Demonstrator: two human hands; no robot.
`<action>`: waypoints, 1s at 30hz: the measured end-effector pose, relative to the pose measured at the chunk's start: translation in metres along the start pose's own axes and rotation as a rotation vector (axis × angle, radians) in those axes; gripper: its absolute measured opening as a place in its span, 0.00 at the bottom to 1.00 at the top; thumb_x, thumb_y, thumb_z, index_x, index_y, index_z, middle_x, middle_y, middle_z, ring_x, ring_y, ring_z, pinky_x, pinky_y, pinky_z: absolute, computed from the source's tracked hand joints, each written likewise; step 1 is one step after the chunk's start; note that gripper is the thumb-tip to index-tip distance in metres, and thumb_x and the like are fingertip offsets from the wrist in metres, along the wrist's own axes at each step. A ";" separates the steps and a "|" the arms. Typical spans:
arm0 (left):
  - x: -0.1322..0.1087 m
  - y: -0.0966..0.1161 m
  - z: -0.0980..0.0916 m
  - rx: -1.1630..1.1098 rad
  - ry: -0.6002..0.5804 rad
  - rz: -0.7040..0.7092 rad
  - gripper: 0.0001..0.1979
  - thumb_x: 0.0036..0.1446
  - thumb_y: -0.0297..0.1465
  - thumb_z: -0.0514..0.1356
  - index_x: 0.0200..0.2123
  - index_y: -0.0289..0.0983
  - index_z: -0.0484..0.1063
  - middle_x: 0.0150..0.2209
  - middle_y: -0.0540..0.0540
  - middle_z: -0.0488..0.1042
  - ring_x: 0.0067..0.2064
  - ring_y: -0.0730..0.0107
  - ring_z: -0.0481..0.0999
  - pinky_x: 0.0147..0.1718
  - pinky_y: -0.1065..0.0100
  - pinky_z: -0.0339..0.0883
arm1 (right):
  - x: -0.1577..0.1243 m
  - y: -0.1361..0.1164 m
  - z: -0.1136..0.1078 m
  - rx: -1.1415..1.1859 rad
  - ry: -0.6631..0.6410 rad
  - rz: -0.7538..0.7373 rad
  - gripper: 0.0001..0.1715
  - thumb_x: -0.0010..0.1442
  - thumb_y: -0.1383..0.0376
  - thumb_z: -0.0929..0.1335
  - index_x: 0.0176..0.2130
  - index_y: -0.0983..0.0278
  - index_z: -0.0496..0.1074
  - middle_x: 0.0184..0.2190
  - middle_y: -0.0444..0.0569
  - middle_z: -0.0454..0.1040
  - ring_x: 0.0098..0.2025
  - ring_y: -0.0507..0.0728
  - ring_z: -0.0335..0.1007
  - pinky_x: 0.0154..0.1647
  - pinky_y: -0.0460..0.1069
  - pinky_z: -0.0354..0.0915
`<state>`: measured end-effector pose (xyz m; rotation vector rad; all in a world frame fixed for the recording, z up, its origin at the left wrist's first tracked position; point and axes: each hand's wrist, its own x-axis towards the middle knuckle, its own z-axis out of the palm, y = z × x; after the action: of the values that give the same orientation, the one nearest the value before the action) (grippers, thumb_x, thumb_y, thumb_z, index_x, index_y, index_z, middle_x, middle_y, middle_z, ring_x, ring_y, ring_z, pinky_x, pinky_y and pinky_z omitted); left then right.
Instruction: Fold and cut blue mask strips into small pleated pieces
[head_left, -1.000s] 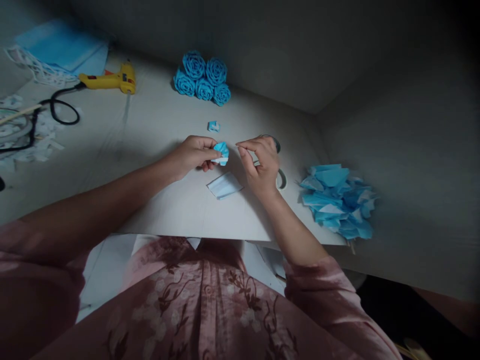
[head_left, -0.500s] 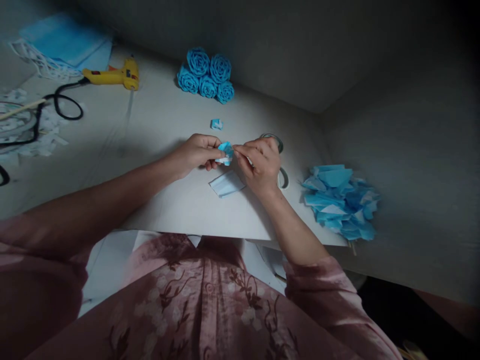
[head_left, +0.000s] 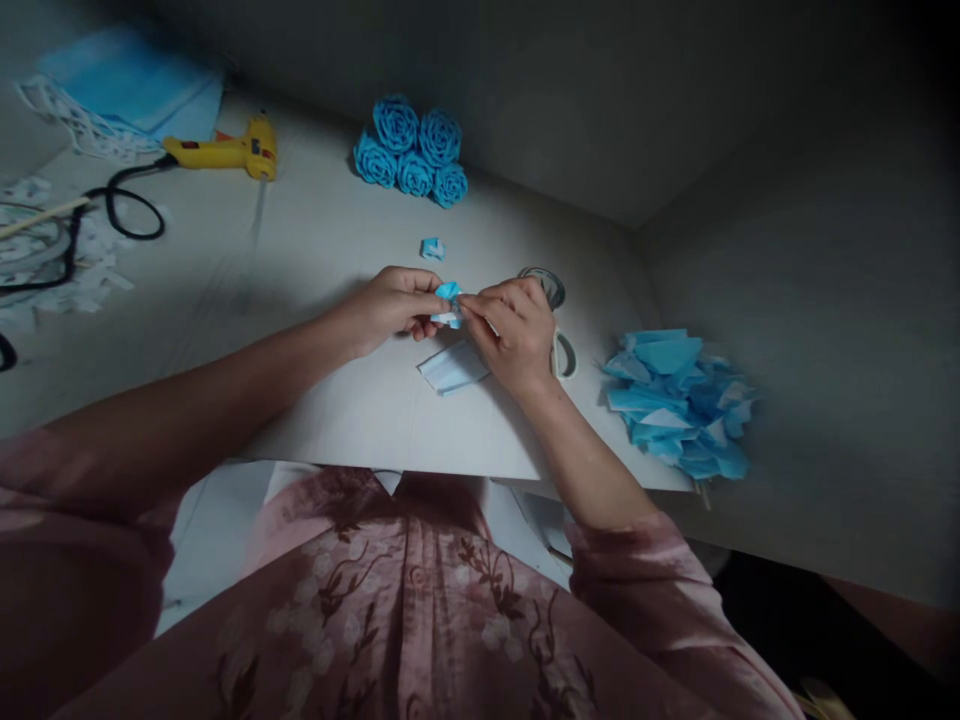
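Between the fingers of my left hand is a small folded piece of blue and white mask fabric. My right hand meets it from the right, thumb and fingertips pinched at the piece's right edge; my fingers hide what exactly they grip there. Just below my hands a flat pale blue rectangle of fabric lies on the table. Above them is another small folded blue and white piece. Scissors lie partly behind my right hand.
Several rolled blue rosettes are stacked at the back. On the left lie a yellow glue gun, its black cord, blue face masks and white scraps. A grey roll of tape and crumpled blue fabric are on the right.
My right hand has moved slightly left, its fingertips now over the right edge of the folded piece. My left hand stays in place.
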<state>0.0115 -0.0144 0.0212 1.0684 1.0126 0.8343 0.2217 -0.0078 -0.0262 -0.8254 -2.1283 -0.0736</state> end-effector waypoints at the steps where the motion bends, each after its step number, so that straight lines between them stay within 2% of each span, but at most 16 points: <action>1: 0.000 0.000 0.000 -0.011 -0.004 -0.002 0.14 0.62 0.15 0.65 0.26 0.34 0.72 0.21 0.52 0.73 0.20 0.80 0.69 0.22 0.74 0.59 | 0.000 0.000 0.000 -0.005 -0.003 -0.008 0.14 0.77 0.59 0.67 0.48 0.54 0.83 0.38 0.50 0.78 0.44 0.62 0.70 0.48 0.60 0.66; 7: 0.001 -0.001 -0.002 -0.044 -0.023 -0.022 0.13 0.61 0.18 0.70 0.26 0.33 0.73 0.22 0.51 0.73 0.21 0.79 0.70 0.23 0.73 0.60 | 0.001 -0.002 -0.001 -0.017 -0.072 0.016 0.16 0.78 0.58 0.66 0.47 0.56 0.84 0.38 0.52 0.79 0.45 0.62 0.71 0.47 0.59 0.65; 12: -0.001 0.004 -0.004 -0.098 0.057 -0.032 0.16 0.67 0.13 0.58 0.28 0.31 0.75 0.22 0.51 0.73 0.22 0.80 0.71 0.24 0.74 0.62 | 0.003 -0.011 -0.006 -0.001 -0.130 0.012 0.20 0.77 0.53 0.65 0.54 0.57 0.84 0.43 0.53 0.81 0.49 0.63 0.73 0.50 0.61 0.67; 14: -0.002 0.005 -0.004 -0.090 0.045 -0.028 0.16 0.68 0.13 0.57 0.29 0.31 0.75 0.22 0.51 0.73 0.22 0.80 0.71 0.24 0.74 0.62 | 0.005 -0.012 -0.008 0.047 -0.110 0.053 0.22 0.78 0.51 0.64 0.53 0.56 0.84 0.42 0.52 0.80 0.48 0.62 0.74 0.52 0.61 0.69; 16: -0.001 0.004 -0.005 -0.040 0.029 -0.015 0.14 0.67 0.15 0.60 0.29 0.32 0.75 0.22 0.51 0.74 0.22 0.79 0.71 0.23 0.74 0.61 | 0.007 -0.009 -0.009 0.161 -0.030 0.144 0.24 0.79 0.50 0.62 0.53 0.57 0.83 0.42 0.51 0.81 0.48 0.60 0.76 0.54 0.60 0.71; 19: 0.003 0.000 -0.006 0.073 0.014 0.032 0.11 0.63 0.19 0.67 0.28 0.34 0.75 0.21 0.52 0.73 0.22 0.78 0.70 0.22 0.74 0.60 | 0.007 0.001 -0.005 0.379 0.056 0.315 0.28 0.78 0.43 0.63 0.61 0.57 0.76 0.45 0.50 0.81 0.49 0.58 0.78 0.55 0.57 0.74; 22: 0.005 -0.005 -0.008 0.146 -0.011 0.084 0.11 0.61 0.23 0.71 0.28 0.35 0.74 0.21 0.52 0.73 0.22 0.78 0.70 0.23 0.74 0.60 | 0.003 0.010 0.005 0.538 -0.067 0.416 0.37 0.73 0.37 0.65 0.68 0.57 0.69 0.43 0.48 0.80 0.45 0.57 0.79 0.49 0.54 0.76; 25: 0.005 -0.008 -0.009 0.165 -0.019 0.106 0.12 0.60 0.24 0.72 0.28 0.36 0.74 0.22 0.52 0.73 0.22 0.78 0.69 0.22 0.74 0.61 | -0.002 0.013 0.016 0.679 -0.173 0.456 0.45 0.68 0.35 0.70 0.71 0.57 0.65 0.38 0.45 0.79 0.38 0.55 0.77 0.42 0.52 0.76; 30: 0.005 -0.010 -0.010 0.132 -0.053 0.097 0.08 0.60 0.24 0.70 0.29 0.35 0.75 0.23 0.51 0.74 0.23 0.77 0.71 0.22 0.74 0.62 | -0.004 0.009 0.021 0.743 -0.179 0.522 0.44 0.66 0.39 0.74 0.69 0.58 0.67 0.35 0.43 0.77 0.35 0.54 0.74 0.40 0.52 0.75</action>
<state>0.0049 -0.0095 0.0091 1.2536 0.9884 0.8219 0.2139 0.0037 -0.0444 -0.9029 -1.8065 1.0272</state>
